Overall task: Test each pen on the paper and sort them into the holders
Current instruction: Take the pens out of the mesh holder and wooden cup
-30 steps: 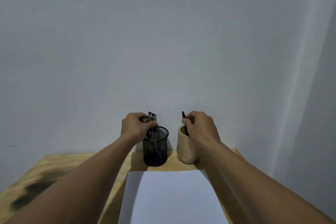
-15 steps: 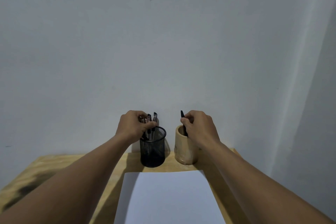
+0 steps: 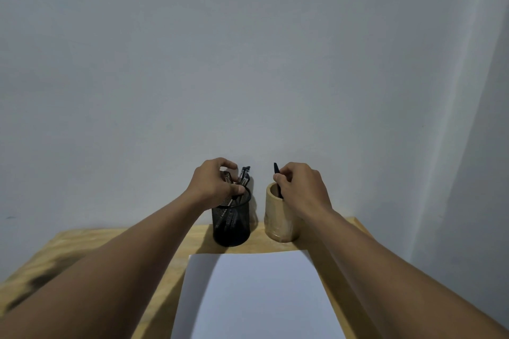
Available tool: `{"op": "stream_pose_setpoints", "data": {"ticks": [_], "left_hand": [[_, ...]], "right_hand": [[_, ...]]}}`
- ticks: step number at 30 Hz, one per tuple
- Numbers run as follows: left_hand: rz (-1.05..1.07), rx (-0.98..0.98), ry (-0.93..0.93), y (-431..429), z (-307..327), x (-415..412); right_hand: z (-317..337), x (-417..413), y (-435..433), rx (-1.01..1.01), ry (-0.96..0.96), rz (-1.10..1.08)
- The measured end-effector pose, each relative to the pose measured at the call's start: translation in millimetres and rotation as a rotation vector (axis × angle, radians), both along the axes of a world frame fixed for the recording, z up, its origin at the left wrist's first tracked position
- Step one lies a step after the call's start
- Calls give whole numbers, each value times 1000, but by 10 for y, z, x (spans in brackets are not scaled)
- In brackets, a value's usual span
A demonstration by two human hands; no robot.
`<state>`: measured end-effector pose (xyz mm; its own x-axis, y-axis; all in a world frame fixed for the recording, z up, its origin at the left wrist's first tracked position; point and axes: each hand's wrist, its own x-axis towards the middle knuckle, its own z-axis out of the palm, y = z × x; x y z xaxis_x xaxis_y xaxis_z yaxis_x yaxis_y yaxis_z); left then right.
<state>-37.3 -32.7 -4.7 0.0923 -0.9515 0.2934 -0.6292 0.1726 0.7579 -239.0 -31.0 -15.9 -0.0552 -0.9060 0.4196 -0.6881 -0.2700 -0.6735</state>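
A black mesh holder (image 3: pixel 232 226) stands at the back of the wooden table, with several pens (image 3: pixel 244 175) sticking out of it. My left hand (image 3: pixel 213 184) is over its rim, fingers closed around some of those pens. To its right stands a wooden holder (image 3: pixel 278 221). My right hand (image 3: pixel 300 187) pinches a black pen (image 3: pixel 276 173) that stands upright inside the wooden holder. A blank white sheet of paper (image 3: pixel 259 297) lies in front of both holders, between my forearms.
The wooden table (image 3: pixel 82 250) has a dark stain at its left side. A plain grey-white wall rises right behind the holders, and a second wall closes in at the right, forming a corner.
Both hands stay at the holders. My left fingers have shifted slightly among the pens in the mesh holder. The view has tilted a little.
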Motion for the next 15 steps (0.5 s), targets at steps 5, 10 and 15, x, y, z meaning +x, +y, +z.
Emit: {"op": "stream_pose_setpoints", "data": {"ticks": [5,10,15], "left_hand": [[31,-10,27,-18,-45,-52],[2,15,-38,-57,-66,-69],[56,7,-156,-68,-71,-108]], "right_hand": [[-30,-21,0,2,20,-18],[-53,-46,-8,1,21,-35],[-79,-38,7,-18,12,-21]]}}
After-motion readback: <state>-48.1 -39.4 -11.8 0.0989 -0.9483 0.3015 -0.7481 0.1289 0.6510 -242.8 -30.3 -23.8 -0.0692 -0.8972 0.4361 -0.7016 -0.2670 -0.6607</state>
